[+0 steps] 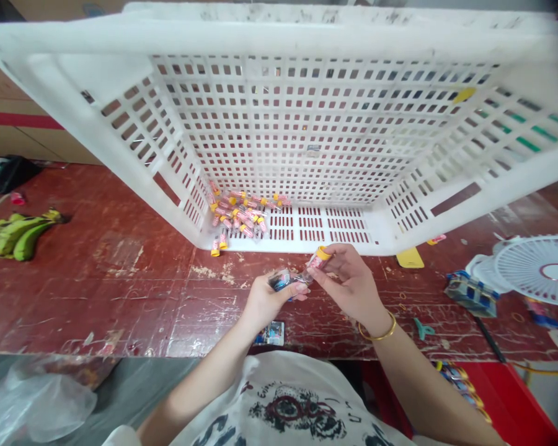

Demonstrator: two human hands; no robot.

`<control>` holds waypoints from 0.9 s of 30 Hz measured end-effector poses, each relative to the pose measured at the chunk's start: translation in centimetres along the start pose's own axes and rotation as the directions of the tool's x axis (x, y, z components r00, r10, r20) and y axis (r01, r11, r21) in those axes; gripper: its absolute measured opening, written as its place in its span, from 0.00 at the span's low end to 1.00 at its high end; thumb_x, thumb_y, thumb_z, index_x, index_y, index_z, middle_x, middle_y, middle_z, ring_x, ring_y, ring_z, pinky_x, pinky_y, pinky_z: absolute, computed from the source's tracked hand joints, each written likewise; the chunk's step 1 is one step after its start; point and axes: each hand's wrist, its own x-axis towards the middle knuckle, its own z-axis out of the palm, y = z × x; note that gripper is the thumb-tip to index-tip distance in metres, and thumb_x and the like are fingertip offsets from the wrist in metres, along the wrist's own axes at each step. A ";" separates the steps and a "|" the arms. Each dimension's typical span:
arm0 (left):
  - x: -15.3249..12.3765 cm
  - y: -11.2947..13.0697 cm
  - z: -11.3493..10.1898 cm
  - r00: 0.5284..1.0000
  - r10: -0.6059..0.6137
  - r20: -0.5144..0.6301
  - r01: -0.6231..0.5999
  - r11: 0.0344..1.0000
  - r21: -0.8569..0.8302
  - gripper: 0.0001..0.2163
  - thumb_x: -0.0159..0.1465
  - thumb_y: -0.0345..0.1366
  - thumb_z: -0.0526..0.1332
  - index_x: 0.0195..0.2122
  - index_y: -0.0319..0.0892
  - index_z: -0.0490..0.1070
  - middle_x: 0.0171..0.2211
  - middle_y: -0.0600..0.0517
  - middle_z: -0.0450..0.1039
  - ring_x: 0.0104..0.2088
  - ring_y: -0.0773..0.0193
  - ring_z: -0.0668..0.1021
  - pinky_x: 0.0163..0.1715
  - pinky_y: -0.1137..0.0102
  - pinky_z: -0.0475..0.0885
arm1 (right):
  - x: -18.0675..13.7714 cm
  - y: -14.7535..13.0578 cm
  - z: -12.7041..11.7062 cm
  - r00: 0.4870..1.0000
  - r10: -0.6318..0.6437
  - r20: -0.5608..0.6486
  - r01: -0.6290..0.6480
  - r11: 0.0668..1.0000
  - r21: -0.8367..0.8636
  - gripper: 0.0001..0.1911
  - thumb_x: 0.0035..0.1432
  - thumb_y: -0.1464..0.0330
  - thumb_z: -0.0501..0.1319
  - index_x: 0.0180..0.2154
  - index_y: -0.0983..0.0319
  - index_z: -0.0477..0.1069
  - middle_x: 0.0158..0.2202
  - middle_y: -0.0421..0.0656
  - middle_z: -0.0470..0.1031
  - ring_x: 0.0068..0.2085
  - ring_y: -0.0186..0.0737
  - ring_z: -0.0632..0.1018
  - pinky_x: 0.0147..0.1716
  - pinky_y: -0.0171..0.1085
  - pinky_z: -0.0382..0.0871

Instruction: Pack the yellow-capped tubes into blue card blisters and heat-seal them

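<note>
In front of my body, my right hand pinches a small clear tube of pink pieces with a yellow cap, its capped end pointing up. My left hand is closed on a small blue-and-clear plastic packet, which meets the lower end of the tube. Behind both hands a large white plastic basket lies on its side with its opening toward me. Several similar yellow-capped tubes are heaped in its left corner. Another blue packet rests at the table edge, under my left forearm.
Green bananas and a black tape dispenser are on the red table at left. To the right are a yellow card, bundled blue packets and a white round slatted piece. A red bin stands below.
</note>
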 end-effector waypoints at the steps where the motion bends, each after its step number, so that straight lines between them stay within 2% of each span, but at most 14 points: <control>1: 0.0 -0.1 0.1 1.000 -0.009 -0.006 0.009 0.999 -0.043 0.13 0.51 0.38 0.71 0.33 0.36 0.74 0.29 0.48 0.79 0.31 0.58 0.82 0.36 0.64 0.77 | 0.1 0.2 0.0 0.999 0.041 -0.016 -0.040 0.998 0.054 0.15 0.53 0.67 0.65 0.40 0.57 0.62 0.36 0.41 0.74 0.36 0.37 0.79 0.37 0.39 0.76; 3: 0.0 -0.2 0.2 1.000 -0.017 -0.024 0.015 0.997 -0.078 0.14 0.50 0.38 0.71 0.32 0.35 0.74 0.29 0.48 0.79 0.32 0.57 0.82 0.36 0.64 0.78 | 0.1 0.5 -0.1 0.993 0.086 -0.082 -0.077 0.992 0.101 0.16 0.52 0.66 0.66 0.40 0.57 0.61 0.37 0.41 0.74 0.37 0.38 0.79 0.37 0.39 0.77; 6: 0.0 -0.2 0.2 0.999 -0.007 -0.052 0.005 0.999 -0.043 0.14 0.50 0.39 0.71 0.33 0.34 0.74 0.29 0.48 0.79 0.32 0.56 0.82 0.36 0.64 0.78 | -0.1 0.5 -0.3 0.987 0.040 -0.157 -0.043 0.999 -0.020 0.17 0.52 0.68 0.66 0.41 0.57 0.62 0.37 0.41 0.75 0.37 0.38 0.79 0.39 0.40 0.76; 10: 0.0 0.0 0.2 0.998 0.044 -0.036 -0.041 0.995 0.088 0.12 0.53 0.39 0.69 0.33 0.35 0.75 0.30 0.48 0.79 0.31 0.58 0.81 0.37 0.65 0.76 | -0.4 -0.3 -0.3 0.998 -0.041 -0.055 0.033 0.988 -0.152 0.14 0.53 0.69 0.65 0.40 0.57 0.64 0.37 0.41 0.75 0.37 0.37 0.78 0.40 0.39 0.75; 13: -0.2 0.2 0.5 0.997 0.068 -0.032 -0.061 0.983 0.174 0.11 0.54 0.39 0.69 0.30 0.36 0.74 0.28 0.48 0.79 0.31 0.58 0.81 0.37 0.66 0.75 | -0.2 -0.3 -0.1 1.000 0.003 -0.025 -0.005 0.998 -0.061 0.14 0.52 0.68 0.65 0.40 0.57 0.64 0.36 0.41 0.75 0.36 0.37 0.78 0.38 0.39 0.74; 16: -0.4 0.1 0.9 1.000 -0.006 0.008 0.005 0.998 0.062 0.13 0.54 0.42 0.68 0.32 0.36 0.74 0.29 0.47 0.80 0.32 0.58 0.81 0.37 0.65 0.76 | 0.2 0.5 0.2 0.993 0.117 0.017 -0.118 0.982 0.149 0.15 0.50 0.66 0.67 0.38 0.57 0.63 0.35 0.40 0.75 0.35 0.37 0.78 0.36 0.38 0.74; 20: -0.6 0.0 1.3 0.976 -0.183 0.115 0.202 0.963 -0.181 0.18 0.55 0.43 0.67 0.41 0.36 0.74 0.34 0.43 0.80 0.34 0.58 0.81 0.36 0.63 0.77 | 0.4 2.2 0.5 0.975 0.215 0.050 -0.220 0.926 0.307 0.12 0.52 0.65 0.66 0.36 0.58 0.65 0.33 0.38 0.74 0.35 0.34 0.76 0.38 0.36 0.73; 24: -0.2 0.3 1.9 0.938 -0.316 0.145 0.347 0.883 -0.315 0.15 0.57 0.41 0.66 0.40 0.35 0.75 0.36 0.42 0.79 0.34 0.59 0.81 0.34 0.66 0.78 | -0.6 3.3 0.3 0.977 0.188 0.100 -0.208 0.941 0.269 0.07 0.57 0.63 0.61 0.37 0.58 0.67 0.37 0.41 0.74 0.39 0.35 0.75 0.42 0.38 0.72; 26: 0.1 0.5 2.4 0.929 -0.345 0.135 0.370 0.857 -0.360 0.14 0.58 0.40 0.65 0.41 0.36 0.75 0.35 0.42 0.80 0.33 0.61 0.81 0.32 0.68 0.77 | -1.6 3.5 0.4 0.975 0.154 0.158 -0.186 0.959 0.213 0.11 0.56 0.62 0.62 0.40 0.58 0.66 0.41 0.42 0.72 0.42 0.37 0.75 0.44 0.40 0.72; 27: 0.3 0.6 2.8 0.926 -0.354 0.129 0.376 0.846 -0.378 0.13 0.59 0.40 0.65 0.41 0.36 0.75 0.34 0.43 0.80 0.31 0.62 0.80 0.30 0.69 0.77 | -2.1 3.5 0.6 0.970 0.152 0.188 -0.189 0.962 0.196 0.18 0.52 0.62 0.66 0.43 0.57 0.64 0.43 0.43 0.71 0.43 0.38 0.75 0.43 0.40 0.73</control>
